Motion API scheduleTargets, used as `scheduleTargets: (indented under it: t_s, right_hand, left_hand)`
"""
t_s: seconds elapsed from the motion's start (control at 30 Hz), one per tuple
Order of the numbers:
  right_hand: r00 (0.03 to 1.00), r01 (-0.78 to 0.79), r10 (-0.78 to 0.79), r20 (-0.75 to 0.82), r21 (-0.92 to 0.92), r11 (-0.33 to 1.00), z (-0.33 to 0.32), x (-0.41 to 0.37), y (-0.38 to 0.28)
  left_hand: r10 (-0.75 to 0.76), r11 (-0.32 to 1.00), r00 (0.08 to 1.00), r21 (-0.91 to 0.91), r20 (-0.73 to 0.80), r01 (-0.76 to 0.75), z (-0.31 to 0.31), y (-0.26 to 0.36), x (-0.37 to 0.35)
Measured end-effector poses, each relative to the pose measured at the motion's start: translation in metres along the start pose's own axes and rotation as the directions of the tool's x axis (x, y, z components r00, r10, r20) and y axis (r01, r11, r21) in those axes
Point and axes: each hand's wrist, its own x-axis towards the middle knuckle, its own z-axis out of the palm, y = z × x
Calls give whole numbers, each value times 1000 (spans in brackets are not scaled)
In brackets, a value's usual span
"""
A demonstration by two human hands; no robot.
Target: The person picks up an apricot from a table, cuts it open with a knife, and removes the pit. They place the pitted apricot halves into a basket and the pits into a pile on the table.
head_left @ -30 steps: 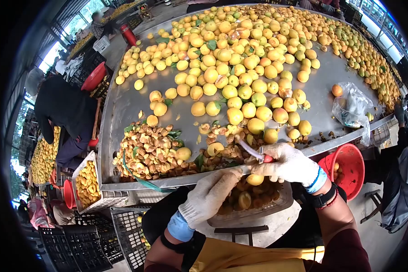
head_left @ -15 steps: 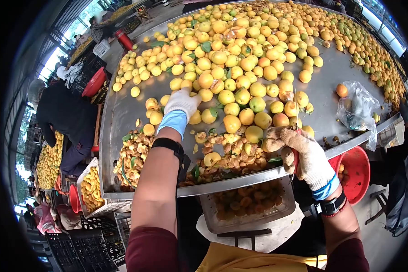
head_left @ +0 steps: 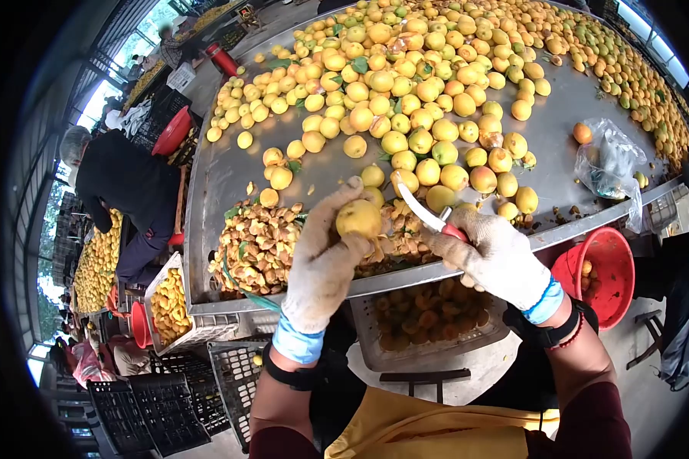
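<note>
My left hand [head_left: 325, 256], in a whitish work glove, is closed around a yellow peach [head_left: 359, 219] and holds it above the near edge of the metal table [head_left: 314, 172]. In my gloved right hand [head_left: 494, 249] is a curved knife [head_left: 421, 205] with a red handle and a pale, bent blade. Its blade points up and left, apart from the held peach. Beyond both hands spreads a big heap of yellow peaches [head_left: 406, 84]. Brownish cut scraps [head_left: 256, 249] are piled near the table's front edge, left of my left hand.
A crate [head_left: 429, 352] of fruit pieces stands below the table edge. To the right are a red bucket [head_left: 608, 283] and a clear plastic bag [head_left: 612, 161]. Another person [head_left: 130, 195] bends at the left, near a crate of yellow pieces [head_left: 171, 306] and black crates [head_left: 157, 413].
My left hand has come back from the heap with a peach. My right hand has turned and the knife blade now shows clearly. The view has shifted slightly.
</note>
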Motion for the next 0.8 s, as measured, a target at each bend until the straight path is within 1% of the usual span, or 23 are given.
scheduleTargets:
  t_s: [0.03, 0.07, 0.1, 0.13, 0.17, 0.2, 0.23, 0.3, 0.33, 0.37, 0.4, 0.43, 0.47, 0.5, 0.53, 0.57, 0.6, 0.63, 0.7, 0.73, 0.77, 0.8]
  right_hand:
    - [978, 154, -182, -101, -241, 958, 8, 4, 11]
    - [980, 186, -190, -63, -59, 981, 8, 2, 4]
    - [980, 187, -191, -64, -61, 981, 9, -3, -4]
    - [976, 216, -213, -40, 116, 969, 9, -9, -14]
    - [971, 232, -237, -20, 291, 928, 8, -14, -21]
    - [967, 240, -253, 7, 298, 924, 7, -16, -25]
    - [968, 237, -250, 8, 296, 925, 8, -15, -24]
    - [976, 110, -182, 115, 462, 880, 12, -11, -18]
    - [957, 237, -288, 18, 525, 818, 17, -13, -11]
    - [959, 227, -282, 25, 527, 819, 16, -10, -14]
    - [979, 99, -170, 116, 460, 883, 11, -7, -22]
    - [980, -28, -49, 195, 377, 926, 9, -3, -25]
    - [976, 25, -98, 194, 348, 937, 10, -1, -21]
    - [976, 18, -92, 196, 348, 937, 12, 2, -13]
    - [969, 99, -191, 153, 469, 877, 15, 4, -4]
    - [954, 176, -283, 99, 580, 796, 18, 5, -5]
    - [968, 168, -239, 75, 510, 844, 14, 1, -14]
    - [969, 162, -234, 79, 511, 844, 14, -1, -18]
    - [988, 38, -99, 121, 432, 901, 14, -4, -22]
    - [962, -17, -148, 230, 592, 806, 17, -2, -10]
    - [962, -18, -147, 231, 591, 806, 23, 0, -3]
    - [949, 21, -212, 232, 627, 779, 30, 2, 4]
  left_hand:
    - [74, 992, 997, 100, -11, -72, 3, -8, -8]
    - [67, 995, 998, 78, -21, -65, 11, -8, -18]
    - [59, 997, 998, 52, -30, -58, 16, -7, -26]
    - [61, 997, 998, 48, -31, -59, 14, -10, -30]
    - [68, 992, 998, 101, 12, -69, 10, -15, -32]
    - [72, 985, 996, 154, 55, -80, 8, -18, -33]
    - [71, 985, 996, 151, 55, -79, 8, -19, -34]
    - [44, 996, 997, 80, 69, -49, 9, -21, -34]
    - [39, 996, 997, 78, 65, -44, 6, -24, -32]
    - [31, 997, 996, -68, 84, -25, 3, -26, -30]
    - [27, 977, 995, -212, 101, -5, 0, -28, -28]
    - [20, 977, 995, -215, 96, 1, -3, -28, -26]
    - [-13, 974, 993, -223, 120, 40, -4, -27, -24]
    - [-44, 970, 988, -231, 146, 78, -4, -25, -22]
    - [-49, 969, 988, -234, 145, 83, -2, -23, -21]
    - [-72, 954, 989, -281, 127, 106, 2, -22, -21]
    - [-96, 936, 989, -327, 110, 127, 3, -22, -22]
    - [-101, 935, 989, -329, 106, 131, 2, -24, -22]
    - [-6, 992, 993, -123, 119, 21, -1, -29, -22]
    - [-8, 992, 993, -124, 118, 23, 0, -28, -24]
    - [-7, 991, 995, -131, 100, 20, 1, -26, -26]
    - [-5, 990, 997, -138, 82, 16, 2, -23, -29]
